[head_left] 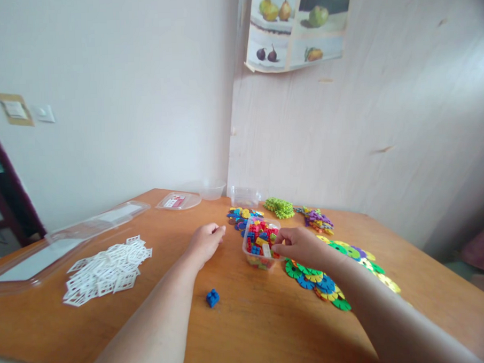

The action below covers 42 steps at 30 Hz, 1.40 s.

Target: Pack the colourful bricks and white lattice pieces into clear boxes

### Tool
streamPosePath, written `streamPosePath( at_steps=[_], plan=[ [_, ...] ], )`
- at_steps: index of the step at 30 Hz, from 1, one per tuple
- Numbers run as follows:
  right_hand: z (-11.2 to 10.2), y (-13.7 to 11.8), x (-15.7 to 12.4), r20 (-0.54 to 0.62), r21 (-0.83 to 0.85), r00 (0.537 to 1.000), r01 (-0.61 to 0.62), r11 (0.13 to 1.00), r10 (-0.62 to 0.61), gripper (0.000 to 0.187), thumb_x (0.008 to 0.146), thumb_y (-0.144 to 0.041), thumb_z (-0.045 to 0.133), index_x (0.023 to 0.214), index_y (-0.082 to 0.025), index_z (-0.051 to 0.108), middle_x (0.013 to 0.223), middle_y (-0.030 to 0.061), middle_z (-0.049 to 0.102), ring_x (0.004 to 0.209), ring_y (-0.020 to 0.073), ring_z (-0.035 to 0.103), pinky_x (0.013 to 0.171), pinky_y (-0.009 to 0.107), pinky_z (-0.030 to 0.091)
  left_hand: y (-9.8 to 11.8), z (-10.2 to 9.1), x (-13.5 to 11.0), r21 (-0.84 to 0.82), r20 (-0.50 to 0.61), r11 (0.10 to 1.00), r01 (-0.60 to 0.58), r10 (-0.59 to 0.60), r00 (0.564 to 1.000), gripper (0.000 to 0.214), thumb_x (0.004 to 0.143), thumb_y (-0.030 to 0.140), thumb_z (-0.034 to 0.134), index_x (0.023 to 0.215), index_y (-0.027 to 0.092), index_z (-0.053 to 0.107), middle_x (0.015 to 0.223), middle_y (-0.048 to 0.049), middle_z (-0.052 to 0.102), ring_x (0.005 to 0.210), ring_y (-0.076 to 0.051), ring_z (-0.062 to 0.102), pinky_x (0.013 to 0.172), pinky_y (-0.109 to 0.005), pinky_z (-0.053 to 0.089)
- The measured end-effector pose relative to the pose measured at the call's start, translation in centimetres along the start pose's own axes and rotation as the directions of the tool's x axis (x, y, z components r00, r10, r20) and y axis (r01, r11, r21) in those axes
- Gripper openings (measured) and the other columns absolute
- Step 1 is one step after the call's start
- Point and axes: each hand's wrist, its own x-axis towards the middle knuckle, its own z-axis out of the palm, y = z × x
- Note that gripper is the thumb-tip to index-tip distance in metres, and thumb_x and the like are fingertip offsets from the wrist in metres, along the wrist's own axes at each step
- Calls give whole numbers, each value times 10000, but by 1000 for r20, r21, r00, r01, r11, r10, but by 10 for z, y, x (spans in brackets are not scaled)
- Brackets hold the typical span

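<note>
A clear plastic tub (pixel 251 260) full of small toy building bricks (pixel 260 238) in red, blue, yellow and white stands on the wooden table. My right hand (pixel 296 244) reaches over its right side, fingertips pinched together among the bricks; whatever is between them is too small to make out. To the left of the tub, my left hand (pixel 207 244) rests on the tabletop with fingers curled in, and its palm is hidden. One blue brick (pixel 212 297) lies by itself on the table, in front of my left hand and close to my left forearm.
White plastic lattice pieces (pixel 107 270) are heaped at left, beside clear lids (pixel 79 237). Notched colored discs (pixel 326 285) spread under my right forearm. Behind the tub lie blue and yellow pieces (pixel 243 216), green pieces (pixel 279 207), purple pieces (pixel 319 219) and clear containers (pixel 245 196).
</note>
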Motion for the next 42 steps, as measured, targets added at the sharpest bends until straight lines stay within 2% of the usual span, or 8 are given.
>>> streamPosePath(
  at_steps=[5,9,13,19,25,31,35,42],
  plan=[
    [-2,-4,-2,-111,8,993,38,999,-37,200,828,-380,585,804,-207,682,585,-44,537,526,103,448,483,225,245,-1,0,1,-10,1,1000,1,-1,1000,368,830,529,512,663,208,573,647,-13,669,630,-177,601,560,-262,357],
    [-1,-31,-18,-185,81,969,179,981,-161,190,881,-322,526,784,-206,641,619,-42,556,553,105,468,505,222,297,-3,0,2,-13,11,1000,-24,25,1000,386,836,534,504,647,206,576,648,-19,669,633,-176,597,566,-262,359],
    [18,-75,-44,-96,146,913,406,902,-396,166,916,-238,487,882,-210,648,789,-6,641,693,114,563,631,217,409,-4,1,3,-20,4,1000,-18,18,1000,376,837,528,504,665,204,588,660,-25,678,636,-175,601,573,-263,369],
    [66,-106,-54,95,-128,789,614,779,-607,240,924,-246,483,1120,-234,622,1079,54,659,967,200,593,796,302,461,-8,3,4,-27,4,999,-28,28,1000,372,833,529,511,664,208,591,666,-29,686,630,-174,606,572,-268,381],
    [82,-102,-48,101,-230,818,573,787,-566,176,897,-244,503,1015,-207,629,995,56,670,909,214,590,732,306,454,-11,4,6,-19,15,1000,-16,17,1000,372,837,528,507,666,210,595,667,-32,690,637,-178,613,567,-263,377],
    [49,-91,-45,-108,-47,879,461,886,-464,170,883,-237,540,1018,-218,642,955,29,680,888,166,610,791,273,443,-12,4,8,-29,18,999,-15,15,1000,368,833,532,506,690,209,609,660,-21,684,630,-178,603,576,-262,372],
    [20,-59,-24,-269,94,927,294,951,-260,173,888,-287,552,1012,-229,657,915,16,691,808,154,615,736,267,447,-13,4,9,18,31,999,-42,41,999,398,841,552,496,709,202,630,645,-13,660,628,-176,580,568,-264,345],
    [7,9,14,-455,105,890,84,991,-27,251,844,-382,585,1021,-224,668,825,10,700,735,169,624,679,277,451,-2,5,6,65,42,990,-128,125,991,392,850,534,496,659,199,567,589,21,574,601,-151,513,560,-255,298]
  ],
)
